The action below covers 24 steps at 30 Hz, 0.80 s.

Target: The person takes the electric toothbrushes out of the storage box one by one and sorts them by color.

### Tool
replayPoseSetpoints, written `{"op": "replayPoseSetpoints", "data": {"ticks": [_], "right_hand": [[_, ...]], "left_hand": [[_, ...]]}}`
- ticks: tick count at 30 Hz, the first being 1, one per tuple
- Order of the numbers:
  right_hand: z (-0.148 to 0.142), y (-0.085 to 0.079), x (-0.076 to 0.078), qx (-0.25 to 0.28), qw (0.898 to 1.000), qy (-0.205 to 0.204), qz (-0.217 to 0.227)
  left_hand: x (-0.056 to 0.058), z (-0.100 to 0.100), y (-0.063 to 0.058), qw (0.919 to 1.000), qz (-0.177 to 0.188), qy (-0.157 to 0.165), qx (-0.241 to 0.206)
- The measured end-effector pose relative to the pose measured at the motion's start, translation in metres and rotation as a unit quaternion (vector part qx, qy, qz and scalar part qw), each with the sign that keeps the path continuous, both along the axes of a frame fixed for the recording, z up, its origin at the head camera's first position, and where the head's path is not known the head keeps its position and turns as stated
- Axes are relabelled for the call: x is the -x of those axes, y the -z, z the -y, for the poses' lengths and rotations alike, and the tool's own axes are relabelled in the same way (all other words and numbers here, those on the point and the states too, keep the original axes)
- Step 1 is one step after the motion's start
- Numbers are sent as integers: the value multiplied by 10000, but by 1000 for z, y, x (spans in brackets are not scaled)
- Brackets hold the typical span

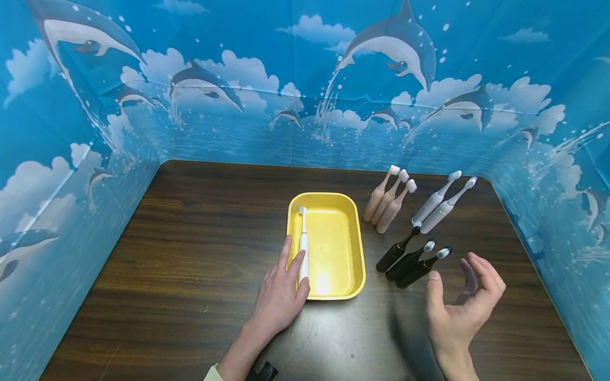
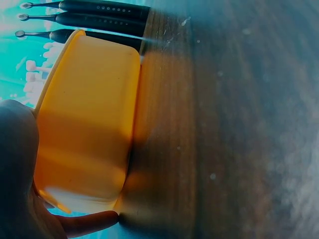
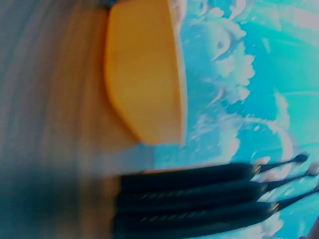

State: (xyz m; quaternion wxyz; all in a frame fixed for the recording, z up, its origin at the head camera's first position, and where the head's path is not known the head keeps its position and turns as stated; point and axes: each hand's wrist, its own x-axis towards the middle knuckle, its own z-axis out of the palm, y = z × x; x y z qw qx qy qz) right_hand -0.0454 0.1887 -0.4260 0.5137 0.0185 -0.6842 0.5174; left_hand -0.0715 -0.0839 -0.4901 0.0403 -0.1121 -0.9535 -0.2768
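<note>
A yellow tray [image 1: 335, 243] stands on the table with a white electric toothbrush [image 1: 304, 243] lying along its left side. My left hand [image 1: 281, 296] holds the tray's near left corner, thumb over the rim and a finger along the outer wall; the left wrist view shows this finger [image 2: 94, 224] beside the tray [image 2: 89, 109]. Right of the tray, my right hand [image 1: 464, 312] hovers with fingers spread and curved, holding nothing. It is nearest to three black electric toothbrushes [image 1: 413, 267], which also appear in the right wrist view as dark handles [image 3: 194, 196].
Behind the black ones stand three pale pink toothbrushes [image 1: 387, 203] and, to their right, two whitish toothbrushes [image 1: 438, 207]. A dolphin-printed blue curtain [image 1: 257, 111] borders the dark wooden table [image 1: 200, 238] at the back and sides.
</note>
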Motion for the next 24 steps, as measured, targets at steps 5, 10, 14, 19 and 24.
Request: {"op": "replayPoseSetpoints", "data": {"ticks": [5,10,14,19,24], "right_hand": [[24,-28,6,138,9934,-253,-1113],[36,-38,11,-496,9916,-38,-1191],[40,-37,16,-1120,9888,251,-952],[44,-36,19,-1052,9890,190,-1027],[44,-36,20,-1104,9887,232,-991]], "left_hand": [[0,0,-1,10000,6,9,-2],[-1,0,0,9999,-106,39,38],[-2,1,2,9998,-196,69,36],[-2,1,3,9996,-250,106,37],[-1,1,2,9998,-189,82,47]]}}
